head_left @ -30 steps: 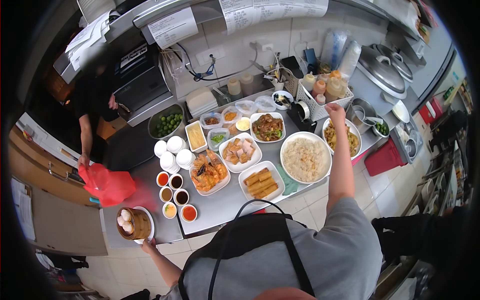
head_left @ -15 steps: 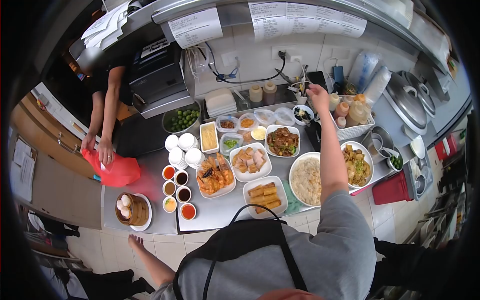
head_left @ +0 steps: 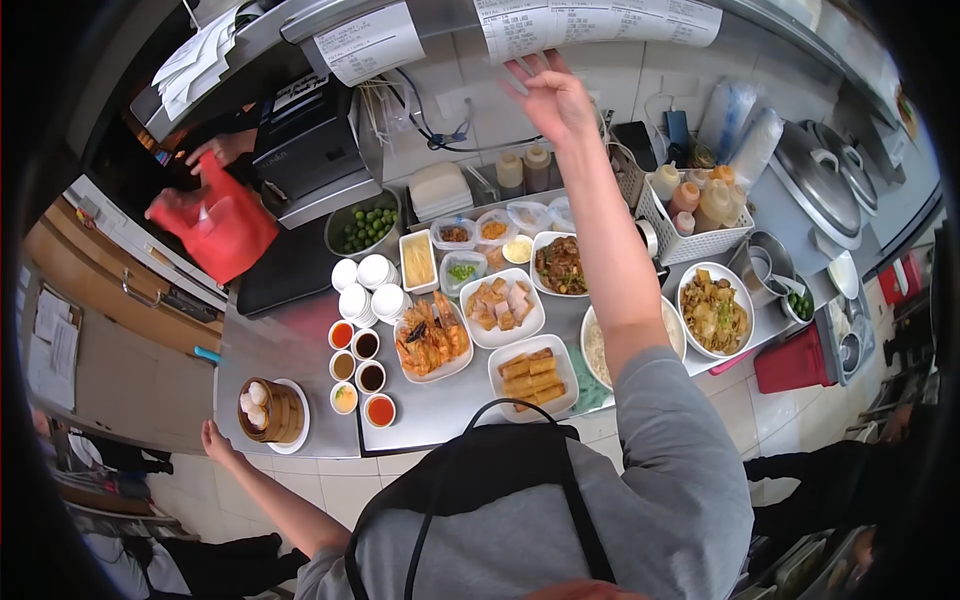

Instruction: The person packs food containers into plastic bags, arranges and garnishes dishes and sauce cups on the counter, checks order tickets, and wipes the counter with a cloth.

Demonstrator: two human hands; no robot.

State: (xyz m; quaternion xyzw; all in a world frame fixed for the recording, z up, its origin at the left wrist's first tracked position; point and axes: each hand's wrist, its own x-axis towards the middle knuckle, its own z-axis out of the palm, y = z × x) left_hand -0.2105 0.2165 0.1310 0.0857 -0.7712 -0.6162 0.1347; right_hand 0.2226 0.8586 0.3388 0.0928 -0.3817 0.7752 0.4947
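Observation:
My right hand (head_left: 557, 98) is raised over the counter with its fingers spread, the fingertips at the lower edge of the hanging order slips (head_left: 600, 28). Nothing is held in it. At the counter's left front corner, my left hand (head_left: 216, 441) is open, close to a bamboo steamer (head_left: 287, 414) of white buns (head_left: 255, 403) on a white plate (head_left: 290, 447). Below my right forearm lie a bowl of rice (head_left: 592, 350), partly hidden by the arm, a dish of meat (head_left: 560, 266) and a bowl of noodles (head_left: 715, 310).
Spring rolls (head_left: 532, 377), fried prawns (head_left: 433, 337), sauce cups (head_left: 371, 377) and stacked white lids (head_left: 372, 290) crowd the middle. A basket of squeeze bottles (head_left: 700, 240) stands right, a bowl of limes (head_left: 366, 230) at the back. A co-worker's hand (head_left: 228, 148) holds a red plastic bag (head_left: 225, 235) at left.
My right hand has moved up and left from beside the squeeze bottles to the order slips. My left hand has shifted left and up. The co-worker has lifted the red bag off the counter.

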